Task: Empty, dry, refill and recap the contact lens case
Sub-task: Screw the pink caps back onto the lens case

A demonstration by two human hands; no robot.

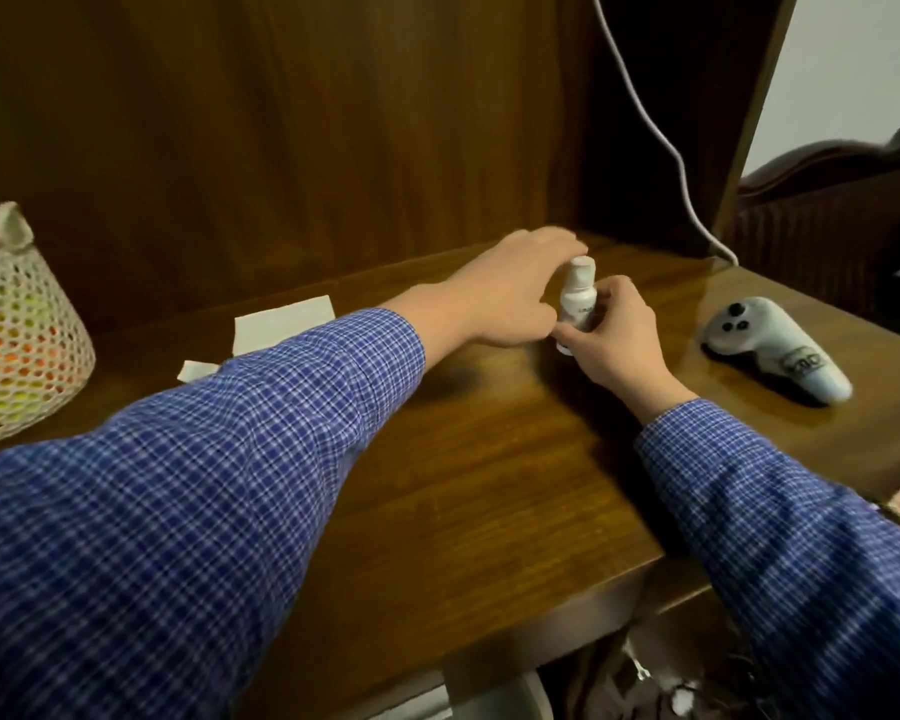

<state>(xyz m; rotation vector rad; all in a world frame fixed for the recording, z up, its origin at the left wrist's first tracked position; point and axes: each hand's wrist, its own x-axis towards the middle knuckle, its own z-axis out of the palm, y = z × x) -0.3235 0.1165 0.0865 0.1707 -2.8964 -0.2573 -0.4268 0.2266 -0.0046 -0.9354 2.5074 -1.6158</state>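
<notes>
Both arms, in blue checked sleeves [240, 459], are reaching forward across the wooden table [463, 485] toward its back edge. The right hand [611, 337] is gripping the body of a small white bottle [577, 304], with its fingers curled round the lower part. The bottle is standing upright, or nearly so, near the back of the table, right of centre; whether its base is touching the surface cannot be told. The left hand [510, 288] is arching over the bottle from the left, with its fingertips lying at the white cap [582, 265]. Motion blur is hiding whether those fingers are pinching the cap or only touching it, so the left hand's grip cannot be told.

The contact lens case is not showing anywhere on the table.

A white mesh basket [17, 330] is sitting at the left edge, holding orange and yellow-green items. Two white paper pieces [281, 322] are lying between the basket and the hands. A white handheld controller [775, 348] is lying near the right edge. A white cable [661, 127] is hanging down to the back right corner.
</notes>
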